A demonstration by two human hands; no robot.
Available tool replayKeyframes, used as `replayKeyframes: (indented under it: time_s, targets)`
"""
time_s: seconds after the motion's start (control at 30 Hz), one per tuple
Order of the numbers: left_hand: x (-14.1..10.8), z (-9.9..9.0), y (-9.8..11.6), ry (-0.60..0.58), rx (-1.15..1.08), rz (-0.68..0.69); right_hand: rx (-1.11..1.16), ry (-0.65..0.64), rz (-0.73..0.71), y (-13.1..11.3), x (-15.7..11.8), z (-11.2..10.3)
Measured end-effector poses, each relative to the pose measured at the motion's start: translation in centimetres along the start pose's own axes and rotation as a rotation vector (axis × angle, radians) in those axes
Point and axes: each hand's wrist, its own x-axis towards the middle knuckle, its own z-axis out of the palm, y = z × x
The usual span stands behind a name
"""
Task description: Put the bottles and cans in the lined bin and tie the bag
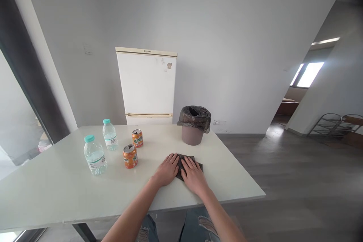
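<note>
A dark folded piece, perhaps a cloth or a plastic bag [179, 174], lies flat on the white table [119, 193] near its front edge. My left hand [167, 169] rests palm down with fingers stretched out, its fingertips on the left side of the dark piece. Beside it, my right hand [193, 176] presses flat on the same piece, fingers extended. Both hands partly cover it. Just behind them stands a mauve bin [192, 135] lined with a black plastic bag [195, 118] folded over its rim.
Left of my hands stand two orange drink cans [130, 157] [137, 138], tops opened. Farther left are two clear bottles [95, 157] [110, 136] with teal caps. A white fridge [146, 83] stands behind the table, against the grey wall [241, 53]. A metal rack [327, 124] sits far right.
</note>
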Motion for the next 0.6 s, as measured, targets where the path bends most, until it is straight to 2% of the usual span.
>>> replayKeyframes:
  time_s: [0.1,0.2,0.27,0.37,0.43,0.53,0.6]
  targets:
    - [-0.2,-1.0,0.2,0.048,-0.099,-0.070,0.012,0.080,-0.037,0.3,-0.1,0.3]
    - [-0.4,-2.0,0.5,0.102,-0.176,-0.161,0.007,0.257,-0.111,0.3,-0.5,0.2]
    - [-0.5,-2.5,0.7,0.107,-0.192,-0.169,0.012,0.347,-0.182,0.1,-1.1,-0.1]
    - [-0.6,-2.9,1.0,0.153,-0.191,-0.157,0.053,0.342,-0.314,-0.2,-1.7,-0.3]
    - [-0.6,-3.0,1.0,0.196,-0.189,-0.193,0.076,0.330,-0.354,-0.1,-1.8,-0.1]
    - [-0.7,-3.2,0.7,0.240,-0.264,-0.277,0.078,0.367,-0.340,0.4,-1.4,0.6]
    - [-0.8,-3.4,0.5,0.259,-0.401,-0.276,0.078,0.414,-0.295,0.8,-1.1,1.0]
